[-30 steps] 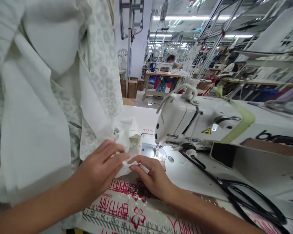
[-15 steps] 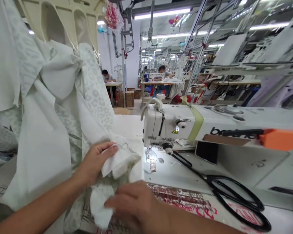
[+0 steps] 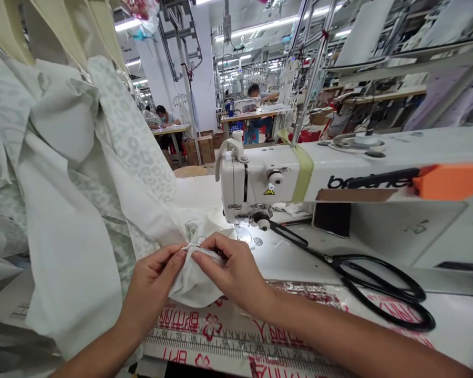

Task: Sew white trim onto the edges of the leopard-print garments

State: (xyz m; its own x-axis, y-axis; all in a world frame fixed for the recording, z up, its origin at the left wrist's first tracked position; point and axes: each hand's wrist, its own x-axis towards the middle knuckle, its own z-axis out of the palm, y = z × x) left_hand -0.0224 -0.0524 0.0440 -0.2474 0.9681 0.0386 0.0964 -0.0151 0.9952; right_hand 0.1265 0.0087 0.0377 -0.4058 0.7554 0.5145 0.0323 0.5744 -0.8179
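Observation:
Both my hands pinch a fold of white fabric (image 3: pixel 189 283) just in front of the sewing machine's needle. My left hand (image 3: pixel 153 283) grips the fold's left side with fingers closed. My right hand (image 3: pixel 232 270) pinches its top edge, thumb against fingers. The fabric belongs to a pale green and white patterned garment (image 3: pixel 82 210) that hangs in a big bundle at the left. The white sewing machine (image 3: pixel 299 176) stands just behind my hands, its needle area lit.
Large black scissors (image 3: pixel 374 283) lie on the table right of my hands. A red-printed ruler strip (image 3: pixel 228 336) runs along the table's front edge. An orange block (image 3: pixel 451 181) sits on the machine arm. Other people work at tables far behind.
My right hand came up from the table's front edge and joined the left on the fabric fold. The view tilted up and the machine now sits higher in the picture.

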